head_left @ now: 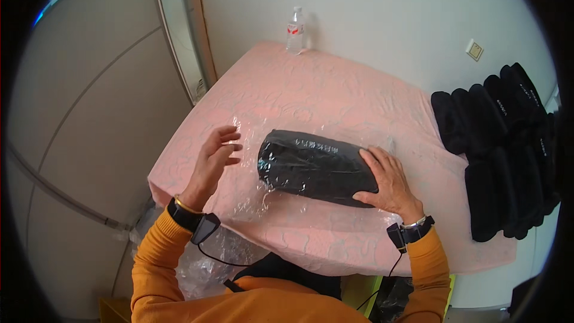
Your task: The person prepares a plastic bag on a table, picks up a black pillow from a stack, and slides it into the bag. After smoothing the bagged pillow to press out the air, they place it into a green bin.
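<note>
**A:** What is hard to make out here?

**B:** The picture's rim is black and curved, so the room's edges are cut off. The black bundle (314, 167) carries pale printing too small to tell. Whether it is fully inside the clear plastic wrap (251, 194) or only lying on it, I cannot tell; its right end is hidden under the right hand (387, 182).

**A:** And the hands?

**B:** The right hand lies flat, fingers spread, pressing on the bundle's right end rather than closing around it. The left hand (215, 158) hovers open just beside the bundle's left end, fingers loosely curled, holding nothing.

**A:** Materials and shapes?

**B:** The bundle is a soft, rounded roll of dark fabric, glossy under crinkled film, lying near the middle of a table covered in a pink embossed cloth (335, 93). A clear plastic bottle (295, 31) stands upright at the far edge. At right, similar black rolls (499, 143) lie stacked in rows.
</note>
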### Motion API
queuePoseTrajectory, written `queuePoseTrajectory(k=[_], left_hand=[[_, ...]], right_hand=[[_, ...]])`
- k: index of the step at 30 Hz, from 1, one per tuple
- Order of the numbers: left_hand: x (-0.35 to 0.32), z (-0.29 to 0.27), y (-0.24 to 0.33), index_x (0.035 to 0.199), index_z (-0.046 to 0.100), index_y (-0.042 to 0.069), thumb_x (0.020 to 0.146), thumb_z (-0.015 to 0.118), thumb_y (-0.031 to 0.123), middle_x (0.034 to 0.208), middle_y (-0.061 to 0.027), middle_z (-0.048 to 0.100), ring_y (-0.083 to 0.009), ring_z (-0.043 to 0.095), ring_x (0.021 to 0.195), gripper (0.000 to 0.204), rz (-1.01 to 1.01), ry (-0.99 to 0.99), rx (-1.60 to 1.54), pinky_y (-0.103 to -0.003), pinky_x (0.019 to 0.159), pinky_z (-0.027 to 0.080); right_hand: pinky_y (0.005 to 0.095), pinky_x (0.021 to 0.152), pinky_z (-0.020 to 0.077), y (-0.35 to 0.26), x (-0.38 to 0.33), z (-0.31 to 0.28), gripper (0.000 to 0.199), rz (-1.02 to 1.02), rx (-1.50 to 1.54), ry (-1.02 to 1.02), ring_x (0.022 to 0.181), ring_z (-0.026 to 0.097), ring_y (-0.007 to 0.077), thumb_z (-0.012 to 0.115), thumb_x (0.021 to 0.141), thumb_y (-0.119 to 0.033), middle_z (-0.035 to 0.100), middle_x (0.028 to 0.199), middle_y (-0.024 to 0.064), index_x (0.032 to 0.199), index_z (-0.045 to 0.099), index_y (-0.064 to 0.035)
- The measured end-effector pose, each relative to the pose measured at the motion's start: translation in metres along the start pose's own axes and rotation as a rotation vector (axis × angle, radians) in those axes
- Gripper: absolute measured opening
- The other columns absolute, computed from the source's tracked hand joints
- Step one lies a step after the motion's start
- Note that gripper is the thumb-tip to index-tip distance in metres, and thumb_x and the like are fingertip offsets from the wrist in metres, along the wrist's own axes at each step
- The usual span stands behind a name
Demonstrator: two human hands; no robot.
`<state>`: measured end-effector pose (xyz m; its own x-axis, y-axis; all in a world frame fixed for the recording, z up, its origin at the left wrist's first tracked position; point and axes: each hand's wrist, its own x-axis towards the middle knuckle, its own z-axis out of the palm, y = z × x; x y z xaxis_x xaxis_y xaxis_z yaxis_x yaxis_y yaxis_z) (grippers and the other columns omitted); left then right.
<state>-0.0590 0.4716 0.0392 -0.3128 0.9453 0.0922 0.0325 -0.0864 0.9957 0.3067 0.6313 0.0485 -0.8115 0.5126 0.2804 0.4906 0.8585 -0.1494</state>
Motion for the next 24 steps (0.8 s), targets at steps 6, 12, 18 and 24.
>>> queuePoseTrajectory(k=[6,12,18,24], left_hand=[[-0.066,0.026,0.005,0.139,0.038,0.006,0.087,0.064,0.010,0.134,-0.0112,0.045,-0.0161,0.056,0.104,0.058,0.268,0.079,0.410,-0.029,0.082,0.052],[-0.090,0.025,-0.029,0.140,0.038,0.006,0.076,0.063,-0.012,0.137,-0.0132,0.040,-0.0184,0.057,0.102,0.071,0.249,0.106,0.378,-0.024,0.074,0.052],[-0.075,0.009,-0.043,0.140,0.039,0.007,0.075,0.063,-0.014,0.137,-0.0122,0.040,-0.0144,0.056,0.102,0.072,0.222,0.139,0.398,-0.022,0.069,0.052],[-0.061,0.001,-0.052,0.138,0.040,0.007,0.077,0.064,-0.011,0.133,-0.0130,0.042,-0.0121,0.057,0.092,0.068,0.338,0.234,0.512,-0.022,0.066,0.051]], right_hand=[[0.0489,0.111,0.0245,0.003,0.003,0.004,0.094,0.013,-0.009,0.007,0.133,0.032,0.0377,0.072,0.071,-0.056,0.034,0.144,0.0194,0.144,0.034,-0.0102],[0.0490,0.112,0.0246,-0.011,-0.025,-0.016,0.101,0.071,-0.038,0.142,0.136,0.029,0.0377,0.080,0.066,-0.045,0.031,0.146,0.0208,0.146,0.030,-0.0107],[0.0407,0.096,0.0455,-0.007,-0.103,0.017,0.110,0.384,0.082,0.229,0.119,0.050,0.0325,0.086,0.062,-0.027,0.038,0.138,0.0235,0.148,0.020,-0.0060],[0.0253,0.055,0.0476,-0.020,-0.135,0.025,0.065,0.836,1.032,0.191,0.070,0.057,0.0140,0.074,0.080,-0.022,0.058,0.101,0.0097,0.133,0.041,-0.0021]])
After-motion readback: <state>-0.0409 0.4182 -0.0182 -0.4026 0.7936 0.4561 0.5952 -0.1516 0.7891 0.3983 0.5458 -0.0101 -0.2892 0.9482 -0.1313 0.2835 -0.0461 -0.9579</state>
